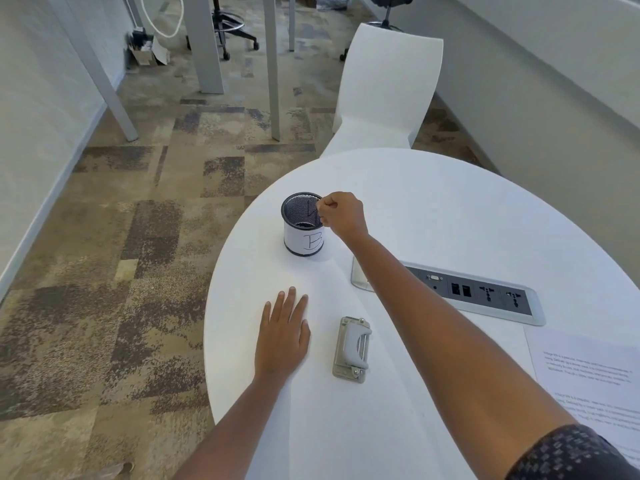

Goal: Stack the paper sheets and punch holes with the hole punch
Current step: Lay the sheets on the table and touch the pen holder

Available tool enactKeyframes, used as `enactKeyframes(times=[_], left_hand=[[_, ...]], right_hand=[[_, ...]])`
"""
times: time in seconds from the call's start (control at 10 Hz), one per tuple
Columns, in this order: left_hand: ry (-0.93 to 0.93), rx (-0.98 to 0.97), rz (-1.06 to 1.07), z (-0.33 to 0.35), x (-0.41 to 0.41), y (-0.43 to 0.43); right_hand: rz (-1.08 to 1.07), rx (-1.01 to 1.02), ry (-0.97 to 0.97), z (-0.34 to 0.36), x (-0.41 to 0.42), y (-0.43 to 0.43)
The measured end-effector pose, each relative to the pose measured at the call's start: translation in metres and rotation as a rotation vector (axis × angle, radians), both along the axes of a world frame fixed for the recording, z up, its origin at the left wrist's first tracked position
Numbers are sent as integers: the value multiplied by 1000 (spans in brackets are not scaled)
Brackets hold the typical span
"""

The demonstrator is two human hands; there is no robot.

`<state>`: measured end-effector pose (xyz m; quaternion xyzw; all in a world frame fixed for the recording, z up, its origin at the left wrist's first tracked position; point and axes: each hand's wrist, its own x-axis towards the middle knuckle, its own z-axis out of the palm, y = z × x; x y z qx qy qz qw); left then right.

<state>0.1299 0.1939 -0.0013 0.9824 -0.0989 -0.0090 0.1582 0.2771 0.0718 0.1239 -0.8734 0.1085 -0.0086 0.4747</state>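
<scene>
A grey metal hole punch lies on the white round table, between my two arms. My left hand rests flat, fingers spread, just left of the punch, on what looks like a blank white sheet with faint edges. My right hand reaches over a black mesh cup labelled "B", its fingers pinched on a thin dark object at the cup's rim. What that object is I cannot tell. Printed paper sheets lie at the table's right edge.
A grey power socket panel is set into the table right of my right forearm. A white chair stands behind the table. Carpeted floor, table legs and an office chair base lie to the left and beyond.
</scene>
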Motion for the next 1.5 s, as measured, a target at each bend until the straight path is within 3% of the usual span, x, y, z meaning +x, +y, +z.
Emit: enactKeyframes(times=[0.2,0.4,0.9,1.2,1.5], left_hand=[[-3,-6,-4,0,0,1],[9,12,-11,-1,1,1],[-2,-4,1,1,-8,-5],[16,-42,40,-2,-29,-13],[10,-31,40,-1,-35,-15]], right_hand=[[-79,178,-10,-4,-13,-8],[-229,218,-22,-32,-69,-39],[-356,-160,182,-93,-265,-142],[-89,-391,250,-98,-303,-130],[-9,-550,255,-95,-303,-118]])
